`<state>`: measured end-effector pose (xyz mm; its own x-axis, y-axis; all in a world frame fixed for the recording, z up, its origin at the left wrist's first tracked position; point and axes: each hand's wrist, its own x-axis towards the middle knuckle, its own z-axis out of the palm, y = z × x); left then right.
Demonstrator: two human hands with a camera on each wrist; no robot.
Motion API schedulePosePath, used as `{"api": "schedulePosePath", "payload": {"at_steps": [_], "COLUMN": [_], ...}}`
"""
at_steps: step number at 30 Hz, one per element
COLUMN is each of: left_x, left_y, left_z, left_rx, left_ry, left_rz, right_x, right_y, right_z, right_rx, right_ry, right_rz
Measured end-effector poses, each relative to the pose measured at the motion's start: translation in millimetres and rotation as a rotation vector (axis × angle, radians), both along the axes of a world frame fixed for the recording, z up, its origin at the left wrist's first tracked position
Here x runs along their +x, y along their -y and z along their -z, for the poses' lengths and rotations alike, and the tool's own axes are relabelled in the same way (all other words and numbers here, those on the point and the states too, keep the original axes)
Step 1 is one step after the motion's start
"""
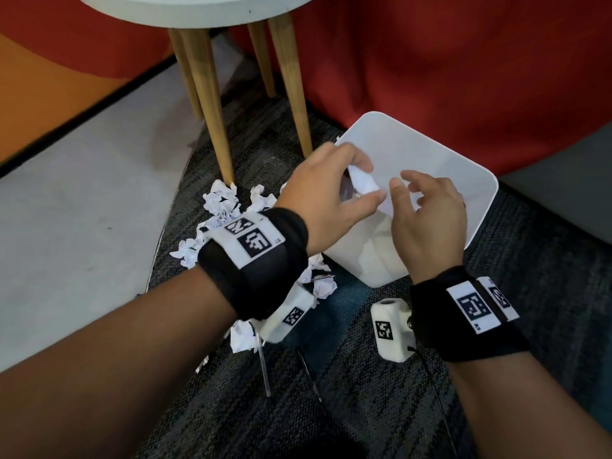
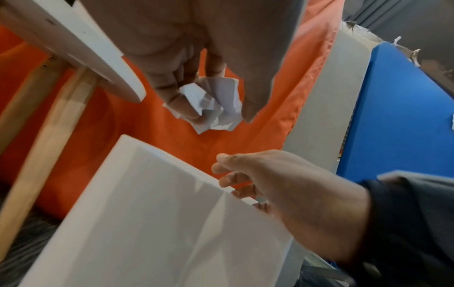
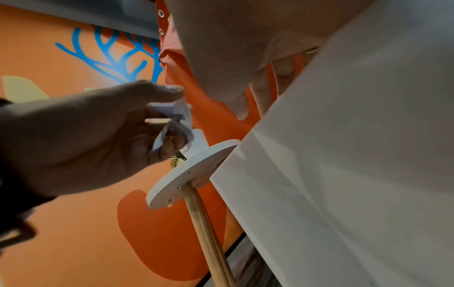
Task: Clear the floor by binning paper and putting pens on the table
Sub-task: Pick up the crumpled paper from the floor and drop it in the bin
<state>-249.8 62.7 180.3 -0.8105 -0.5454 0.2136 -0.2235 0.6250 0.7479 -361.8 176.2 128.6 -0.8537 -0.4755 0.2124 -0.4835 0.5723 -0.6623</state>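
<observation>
I see the left hand [image 1: 326, 193] pinching 1 paper ball [image 1: 364, 185] above the bin [image 1: 477, 180]. The right hand [image 1: 427, 220] hovers beside it, fingers loosely spread, holding nothing. More paper [image 1: 222, 203] lies on the floor by the bench [image 1: 198, 11].

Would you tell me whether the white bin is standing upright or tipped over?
Upright: the white bin stands on the carpet with its open mouth facing up, and the left hand holds a crumpled paper over it.

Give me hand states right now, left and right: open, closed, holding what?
Left hand: pinching a crumpled paper ball over the white bin.
Right hand: open, fingers loosely curled, holding nothing, above the bin.
</observation>
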Motion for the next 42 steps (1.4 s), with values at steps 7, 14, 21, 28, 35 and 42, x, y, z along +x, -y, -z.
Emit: {"api": "schedulePosePath", "payload": {"at_steps": [7,14,21,28,35,42], "left_x": [-39,-51,-21,55,147,203], "left_y": [9,15,23,40,51,36], "left_z": [-4,12,13,50,137,206], "left_rx": [-0.072,-0.175,-0.162,-0.135,-0.002,0.057], "left_ry": [0.112,0.406,0.224,0.539,0.974,1.106], "left_rz": [0.035,0.195,0.190,0.195,0.186,0.282], "right_x": [11,25,55,79,89,89], "right_y": [-9,-18,-21,-5,-6,0], "right_z": [-11,-4,7,116,199,232], "right_rx": [-0.303,-0.369,-0.403,0.403,0.984,0.990], "right_ry": [-0.021,-0.072,-0.201,0.171,0.246,0.283], "right_rz": [0.023,-0.059,-0.281,-0.443,-0.640,-0.559]}}
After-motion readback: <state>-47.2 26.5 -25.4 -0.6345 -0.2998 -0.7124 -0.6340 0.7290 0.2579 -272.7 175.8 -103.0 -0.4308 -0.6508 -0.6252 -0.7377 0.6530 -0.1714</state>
